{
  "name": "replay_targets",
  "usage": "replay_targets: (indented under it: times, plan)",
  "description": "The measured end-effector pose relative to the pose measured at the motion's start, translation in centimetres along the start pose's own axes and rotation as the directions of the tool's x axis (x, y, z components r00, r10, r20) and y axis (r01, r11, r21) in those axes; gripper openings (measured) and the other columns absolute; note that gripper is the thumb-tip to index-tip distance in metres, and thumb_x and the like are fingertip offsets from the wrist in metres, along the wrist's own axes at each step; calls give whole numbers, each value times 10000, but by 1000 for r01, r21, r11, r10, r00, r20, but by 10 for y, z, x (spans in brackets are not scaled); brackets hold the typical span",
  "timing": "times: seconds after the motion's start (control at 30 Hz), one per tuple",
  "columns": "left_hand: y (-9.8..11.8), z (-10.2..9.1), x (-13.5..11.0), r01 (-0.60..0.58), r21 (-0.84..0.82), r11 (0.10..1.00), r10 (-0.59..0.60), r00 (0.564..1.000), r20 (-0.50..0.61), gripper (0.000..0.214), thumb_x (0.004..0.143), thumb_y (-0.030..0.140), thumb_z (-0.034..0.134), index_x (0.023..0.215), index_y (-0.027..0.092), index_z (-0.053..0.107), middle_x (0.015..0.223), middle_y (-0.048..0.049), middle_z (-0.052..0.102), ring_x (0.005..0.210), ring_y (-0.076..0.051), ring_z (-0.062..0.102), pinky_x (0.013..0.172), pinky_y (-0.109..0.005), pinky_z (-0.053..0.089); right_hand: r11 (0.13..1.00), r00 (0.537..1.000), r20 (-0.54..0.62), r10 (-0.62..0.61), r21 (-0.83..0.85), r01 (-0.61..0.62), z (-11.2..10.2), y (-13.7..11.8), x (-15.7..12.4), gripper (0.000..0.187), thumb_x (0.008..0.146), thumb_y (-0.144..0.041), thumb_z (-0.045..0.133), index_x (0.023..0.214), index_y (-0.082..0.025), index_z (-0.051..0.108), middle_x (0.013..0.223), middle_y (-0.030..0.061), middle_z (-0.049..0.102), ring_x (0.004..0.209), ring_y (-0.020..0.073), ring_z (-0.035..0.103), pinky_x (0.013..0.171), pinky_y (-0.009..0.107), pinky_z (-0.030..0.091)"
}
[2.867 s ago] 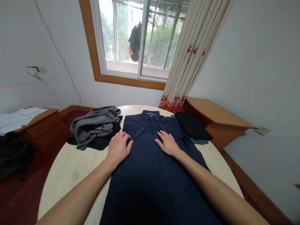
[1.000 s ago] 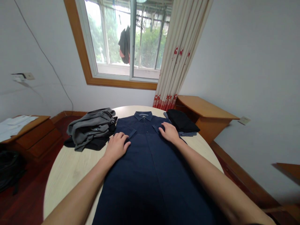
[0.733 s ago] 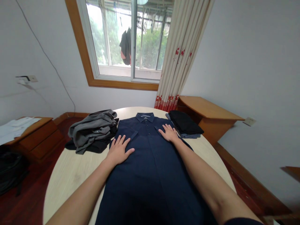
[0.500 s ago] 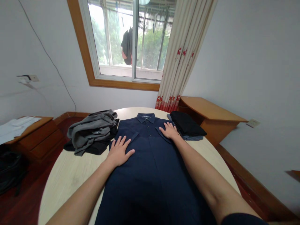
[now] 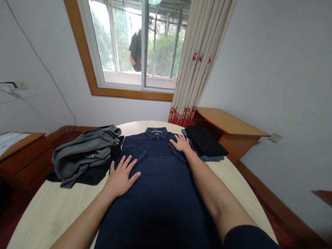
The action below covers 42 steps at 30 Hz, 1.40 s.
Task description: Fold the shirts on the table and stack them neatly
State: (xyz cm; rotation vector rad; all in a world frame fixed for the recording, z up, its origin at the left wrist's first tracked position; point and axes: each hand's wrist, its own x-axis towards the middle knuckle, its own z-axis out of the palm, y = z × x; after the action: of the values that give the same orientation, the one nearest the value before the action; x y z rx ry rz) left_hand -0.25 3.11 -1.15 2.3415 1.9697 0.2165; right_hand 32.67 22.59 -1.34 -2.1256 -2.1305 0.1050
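Note:
A dark navy collared shirt (image 5: pixel 160 180) lies spread front side up on the pale round table (image 5: pixel 59 211), its collar at the far end. Both short sleeves are folded inward over the chest. My left hand (image 5: pixel 120 176) rests on the shirt's left edge, fingers spread, just below the left sleeve. Flat on the right sleeve near the shoulder lies my right hand (image 5: pixel 181 142), its fingers also apart. Neither hand grips the cloth. The shirt's lower end fades into dark shadow at the bottom of the view.
A loose heap of grey and black clothes (image 5: pixel 88 152) sits to the left of the shirt. Neatly folded black and blue-grey garments (image 5: pixel 206 141) are stacked at the right. A wooden desk (image 5: pixel 228 121), a curtain (image 5: pixel 199 65) and a window (image 5: pixel 135 52) stand beyond the table.
The view has shifted slightly, so the table and clothes appear a little further left. Both hands stay on the shirt in about the same places.

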Motion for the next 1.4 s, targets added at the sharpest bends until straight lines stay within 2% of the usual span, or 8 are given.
replay_targets:
  times: [0.13, 0.27, 0.53, 0.73, 0.93, 1.13, 1.23, 1.4]
  plan:
    - [-2, -1, 2, -4, 1, 1000, 4, 1000, -8, 623, 979, 575, 413, 1544, 312, 409, 1650, -58, 277, 1538, -342, 191, 1190, -670, 125, 1000, 1000, -15, -7, -8, 7, -6, -4, 1, 770, 988, -653, 234, 1572, -160, 328, 1649, 144, 271, 1526, 286, 190, 1207, 508, 149]
    - [-3, -2, 2, -3, 2, 1000, 3, 1000, 16, 639, 986, 590, 382, 1557, 304, 383, 1660, -54, 248, 1544, -335, 169, 1192, -671, 115, 996, 985, -173, -27, -90, 11, -19, -26, -24, 625, 1023, -484, 269, 1427, -74, 513, 1452, 225, 530, 1385, 321, 422, 1189, 508, 131]
    - [-1, -4, -2, -14, 4, 1000, 14, 1000, -7, 607, 995, 537, 387, 1538, 267, 420, 1645, -90, 294, 1533, -333, 212, 1188, -666, 144, 989, 988, -155, 9, -143, -31, -29, -64, -96, 535, 935, -486, 501, 1232, -67, 651, 1262, 253, 633, 1157, 359, 581, 963, 463, 421]
    - [-4, -5, -6, -48, -5, 999, 48, 998, -36, 565, 999, 499, 393, 1505, 260, 471, 1622, -81, 353, 1516, -310, 272, 1205, -629, 170, 990, 981, -193, -15, -140, -13, -29, -57, -106, 375, 978, -265, 398, 1172, -113, 680, 1225, 219, 653, 1133, 309, 598, 935, 415, 445]
    - [-7, -5, -6, -47, 3, 999, 47, 998, -28, 560, 1002, 498, 392, 1506, 266, 468, 1624, -61, 349, 1522, -290, 262, 1217, -606, 167, 991, 956, -282, -82, -121, 49, -38, -55, -113, 362, 1012, -316, 373, 1133, -149, 670, 1175, 186, 659, 1112, 300, 585, 942, 398, 428]
    - [-7, -5, -6, -56, 7, 998, 56, 998, -15, 570, 1001, 492, 390, 1513, 252, 459, 1628, -71, 340, 1524, -296, 257, 1212, -612, 173, 991, 968, -225, -108, -102, 87, -34, -59, -118, 425, 1005, -434, 400, 1117, -159, 704, 1182, 177, 664, 1121, 306, 571, 952, 412, 421]
    - [-7, -6, -7, -60, 7, 998, 60, 998, -8, 576, 1001, 492, 389, 1515, 242, 456, 1627, -71, 341, 1525, -295, 254, 1215, -606, 173, 997, 981, -184, -69, -47, 61, -27, -55, -116, 590, 1007, -579, 331, 1163, -150, 705, 1244, 190, 647, 1179, 319, 547, 1008, 437, 389]
    - [-6, -6, -9, -59, 14, 998, 59, 998, -10, 571, 1004, 487, 385, 1517, 246, 453, 1629, -61, 335, 1527, -287, 250, 1219, -595, 177, 999, 995, -101, 23, 31, -20, -12, -35, -101, 623, 1036, -515, 249, 1459, -136, 505, 1562, 150, 431, 1453, 293, 339, 1188, 473, 215]
